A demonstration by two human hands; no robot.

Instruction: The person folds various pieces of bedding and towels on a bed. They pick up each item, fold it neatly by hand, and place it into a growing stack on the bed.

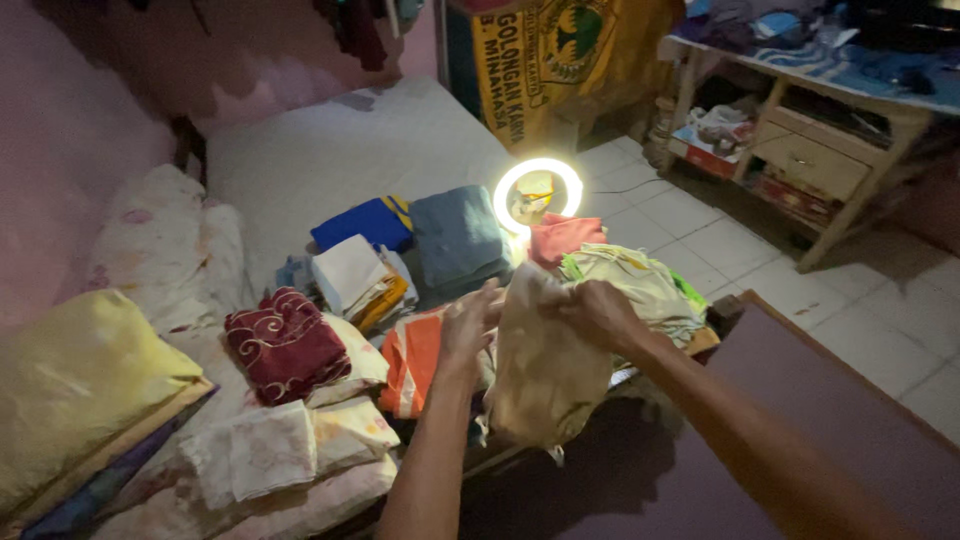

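both hands (535, 315) hold limp beige cloth (545, 375), crumpled, hanging.

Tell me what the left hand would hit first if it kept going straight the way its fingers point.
The left hand, gripping the beige cloth, points up and away toward the folded piles. It would probably meet the grey-blue folded stack first, though depth is hard to judge here.

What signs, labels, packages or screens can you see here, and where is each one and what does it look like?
Banner: hangs at the top centre behind the ring light, yellow cloth with dark lettering and a green round emblem.
No screens or packages clearly visible.
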